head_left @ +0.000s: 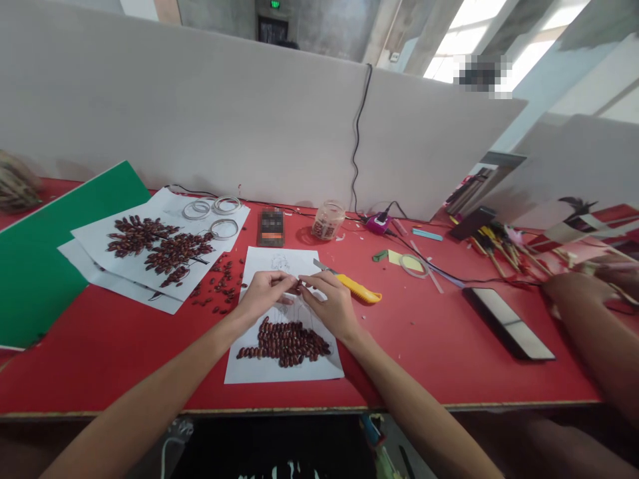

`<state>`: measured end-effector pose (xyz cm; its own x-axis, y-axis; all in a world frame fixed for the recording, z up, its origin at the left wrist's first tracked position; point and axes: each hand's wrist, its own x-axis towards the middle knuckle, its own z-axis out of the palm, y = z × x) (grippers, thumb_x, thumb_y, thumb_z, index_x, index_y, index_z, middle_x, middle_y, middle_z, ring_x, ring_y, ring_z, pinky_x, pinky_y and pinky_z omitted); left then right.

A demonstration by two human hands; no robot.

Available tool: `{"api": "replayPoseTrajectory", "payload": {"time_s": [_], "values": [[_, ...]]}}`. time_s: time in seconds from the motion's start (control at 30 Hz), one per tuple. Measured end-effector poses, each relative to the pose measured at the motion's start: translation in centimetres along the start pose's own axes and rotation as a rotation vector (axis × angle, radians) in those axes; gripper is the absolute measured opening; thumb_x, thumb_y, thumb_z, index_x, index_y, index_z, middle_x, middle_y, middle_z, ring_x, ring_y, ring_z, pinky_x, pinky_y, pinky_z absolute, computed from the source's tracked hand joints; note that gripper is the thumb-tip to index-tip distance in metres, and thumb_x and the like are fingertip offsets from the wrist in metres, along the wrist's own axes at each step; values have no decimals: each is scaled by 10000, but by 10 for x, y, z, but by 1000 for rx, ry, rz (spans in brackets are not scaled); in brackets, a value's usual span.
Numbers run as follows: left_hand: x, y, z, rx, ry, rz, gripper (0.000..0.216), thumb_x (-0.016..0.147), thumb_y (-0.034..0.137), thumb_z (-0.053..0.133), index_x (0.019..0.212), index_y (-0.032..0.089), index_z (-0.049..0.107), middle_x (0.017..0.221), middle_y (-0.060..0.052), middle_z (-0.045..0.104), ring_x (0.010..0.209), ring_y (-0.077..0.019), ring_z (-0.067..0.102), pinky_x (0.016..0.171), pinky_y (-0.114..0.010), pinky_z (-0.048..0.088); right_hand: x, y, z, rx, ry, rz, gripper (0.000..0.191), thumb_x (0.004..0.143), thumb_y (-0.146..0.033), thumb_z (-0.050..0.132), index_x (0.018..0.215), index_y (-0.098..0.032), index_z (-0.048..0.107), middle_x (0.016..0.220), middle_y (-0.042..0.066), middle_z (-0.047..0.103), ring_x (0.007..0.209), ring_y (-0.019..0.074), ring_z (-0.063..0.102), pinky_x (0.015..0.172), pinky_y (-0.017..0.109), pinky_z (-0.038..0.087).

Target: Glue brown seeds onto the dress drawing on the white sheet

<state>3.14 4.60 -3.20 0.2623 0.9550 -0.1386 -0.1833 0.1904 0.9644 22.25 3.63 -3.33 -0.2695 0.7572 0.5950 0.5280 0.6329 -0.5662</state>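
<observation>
Seeds (287, 342) lay packed in a dark reddish-brown patch on the near half of a white sheet (279, 376). Just beyond it the left hand (264, 289) and right hand (332, 306) met over the sheet's middle, fingertips closed in a pinch on what looked like a single seed (299, 285). Small, hard, glossy and light, it would likely slip or flick away. A fingertip pinch across its narrow sides would suit it. Farther off lay a yellow knife (357, 287), loose seeds (219, 283) and seed-covered sheets (150, 246).
</observation>
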Motion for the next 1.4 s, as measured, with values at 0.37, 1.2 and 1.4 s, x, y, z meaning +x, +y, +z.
{"api": "replayPoseTrajectory", "payload": {"time_s": [0.37,1.2,1.4], "values": [[8,3,-10,155,197,133,263,856,423,628,866,192,752,1020,-85,764,826,-174,669,587,-233,462,-41,-19,-38,34,-394,195,150,940,-210,666,1026,-263,777,1094,74,670,1015,234,643,892,405,523],[9,4,-11,152,209,153,248,842,415,625,846,193,735,975,-71,743,794,-163,636,599,-232,436,-56,-29,-39,15,-319,121,256,1027,-250,541,1190,-275,736,1180,100,657,1086,256,642,924,447,566],[9,4,-11,157,210,144,235,840,395,614,836,195,736,985,-66,751,785,-156,638,595,-232,433,-59,-33,-45,-206,-461,-51,363,1028,-217,504,1360,-254,647,1211,130,647,1078,287,622,885,482,593]]}}
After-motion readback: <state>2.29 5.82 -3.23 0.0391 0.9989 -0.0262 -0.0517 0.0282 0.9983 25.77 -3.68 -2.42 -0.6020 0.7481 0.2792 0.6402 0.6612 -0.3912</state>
